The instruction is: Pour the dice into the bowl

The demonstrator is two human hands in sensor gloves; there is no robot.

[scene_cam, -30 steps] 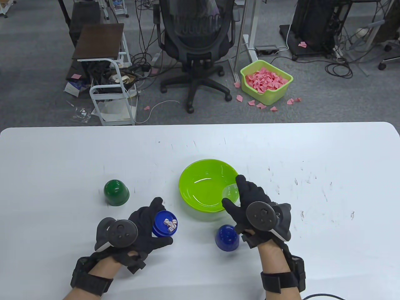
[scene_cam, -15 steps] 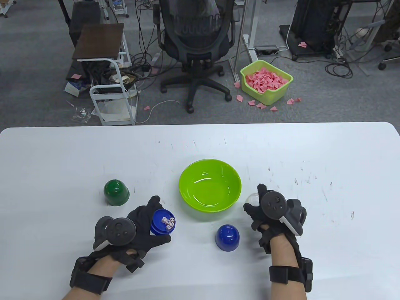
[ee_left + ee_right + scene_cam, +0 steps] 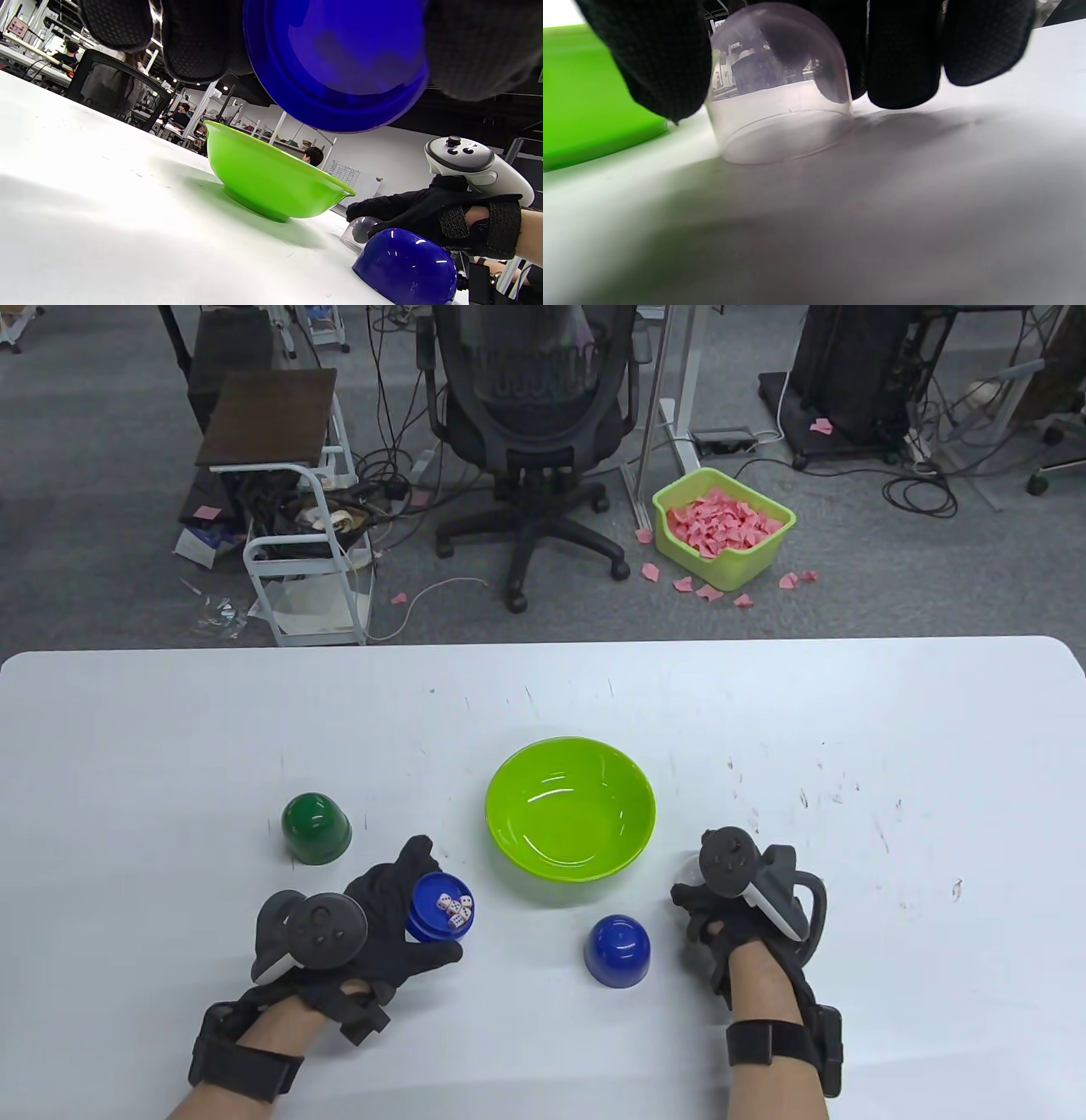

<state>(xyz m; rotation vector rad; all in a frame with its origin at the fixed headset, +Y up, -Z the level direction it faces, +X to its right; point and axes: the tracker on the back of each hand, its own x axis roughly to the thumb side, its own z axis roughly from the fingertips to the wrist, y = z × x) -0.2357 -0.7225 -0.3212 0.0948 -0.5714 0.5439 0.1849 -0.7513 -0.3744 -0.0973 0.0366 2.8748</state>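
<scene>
The left hand (image 3: 373, 920) grips a shallow blue plastic dish (image 3: 441, 907) with several small white dice (image 3: 456, 909) lying in it, held clear of the table just left of the round lime-green plastic bowl (image 3: 570, 809). The right hand (image 3: 721, 899) curls over a clear plastic dome (image 3: 780, 95) standing rim-down on the white table (image 3: 170, 729), right of the bowl. The pour looks not yet begun; next, the dish must travel rightward over the rim and tip. The dome is almost hidden under the right hand in the table view, and the pips are too small to read.
</scene>
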